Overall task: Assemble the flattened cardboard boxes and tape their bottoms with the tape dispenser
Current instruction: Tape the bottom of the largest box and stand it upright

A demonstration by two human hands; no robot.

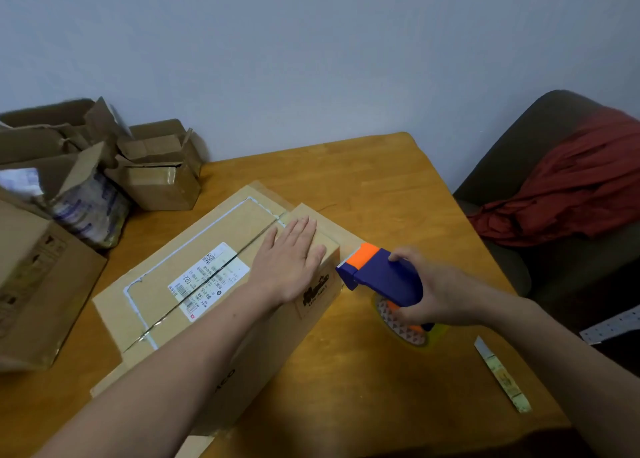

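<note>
Opened cardboard boxes [152, 170] crowd the wooden surface [398, 187] at left; our left hand [291, 260] presses flat, fingers spread, on the centre cardboard box [194, 249], while our right hand [433, 287] grips the blue-and-orange tape dispenser [381, 274] at the box's right edge.

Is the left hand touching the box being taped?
Touching. The head view shows the left hand lying flat, palm down, on the cardboard box top.
</note>
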